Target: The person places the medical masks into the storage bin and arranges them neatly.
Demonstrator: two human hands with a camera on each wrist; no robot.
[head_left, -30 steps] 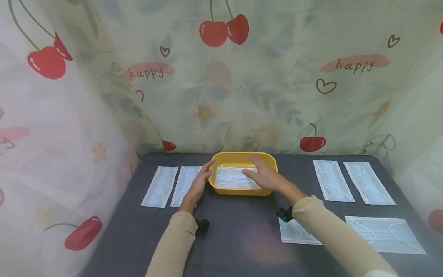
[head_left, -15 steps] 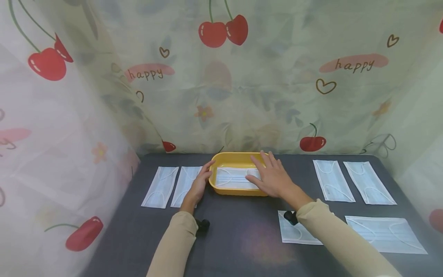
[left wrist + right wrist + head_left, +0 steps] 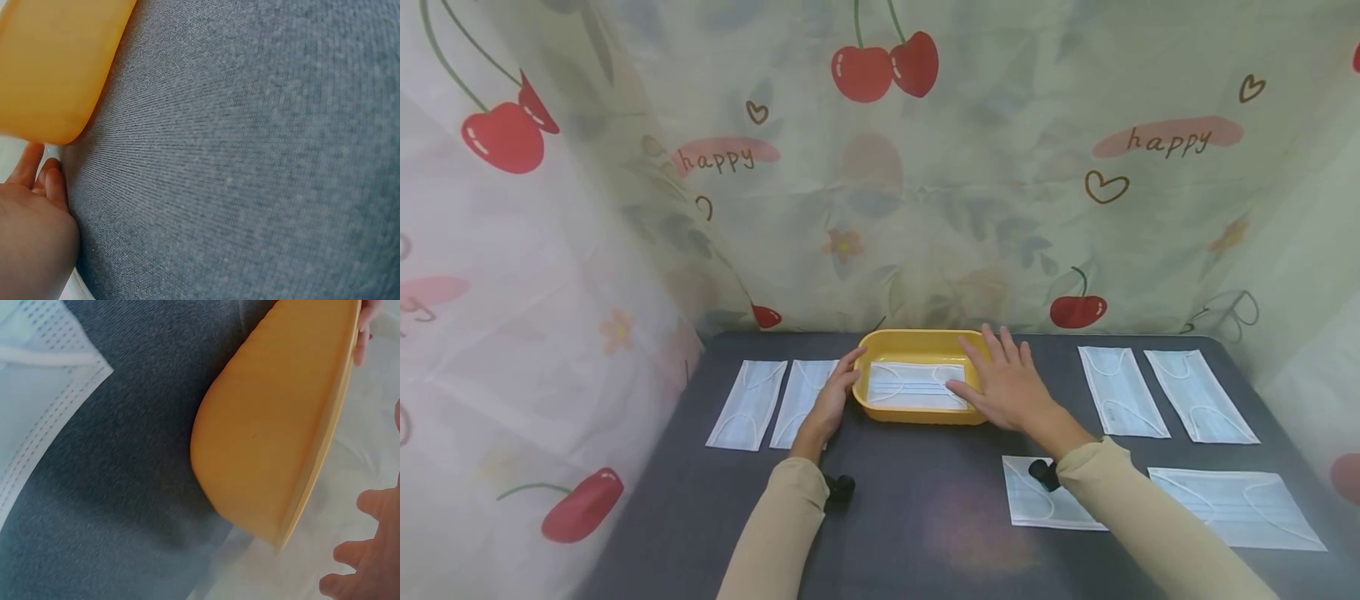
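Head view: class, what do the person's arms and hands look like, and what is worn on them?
Long, plain beige sleeves, bunched at the ends. A small black device shows by each end. The left hand and right hand are bare.

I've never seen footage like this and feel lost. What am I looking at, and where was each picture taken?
There's no robot here: a person works with two bare hands. The wide pictures come from a camera worn on the head; the two close-ups come from the wrist cameras, one per wrist. A yellow tray stands on the dark table, with at least one face mask lying inside. More masks lie outside it: two to the left, four to the right. The left hand seems to touch the tray's left end; the right hand is spread near its right end, holding nothing.
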